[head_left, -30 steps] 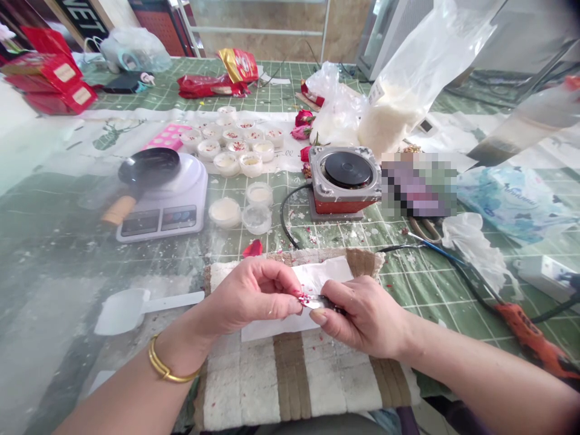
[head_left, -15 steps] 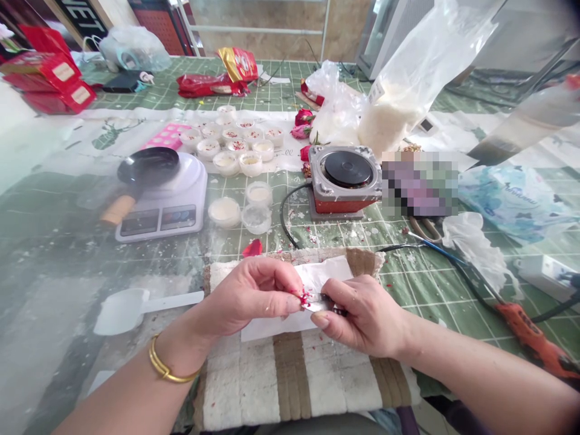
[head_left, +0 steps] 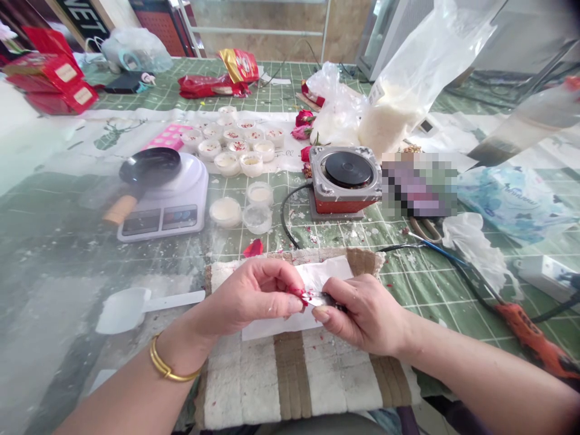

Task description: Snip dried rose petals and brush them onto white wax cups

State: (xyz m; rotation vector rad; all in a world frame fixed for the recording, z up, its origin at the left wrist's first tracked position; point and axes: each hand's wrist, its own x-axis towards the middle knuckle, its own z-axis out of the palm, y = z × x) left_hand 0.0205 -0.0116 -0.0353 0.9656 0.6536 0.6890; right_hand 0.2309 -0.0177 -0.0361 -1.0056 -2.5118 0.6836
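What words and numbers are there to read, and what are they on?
"NET": on the black sign at the top left, cut off by the picture's edge.
Too blurred to read: blue print on the soft pack; lettering on the red-and-gold packet.
Too small or unclear: labels on the red boxes; markings on the scale; the label on the tall clear bag.
No numbers are readable.

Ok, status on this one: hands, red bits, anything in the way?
Left hand pinching red bits; right hand gripping a small bladed tool. Blade at the bits, white paper beneath. Loose red petal beyond, out of the way.
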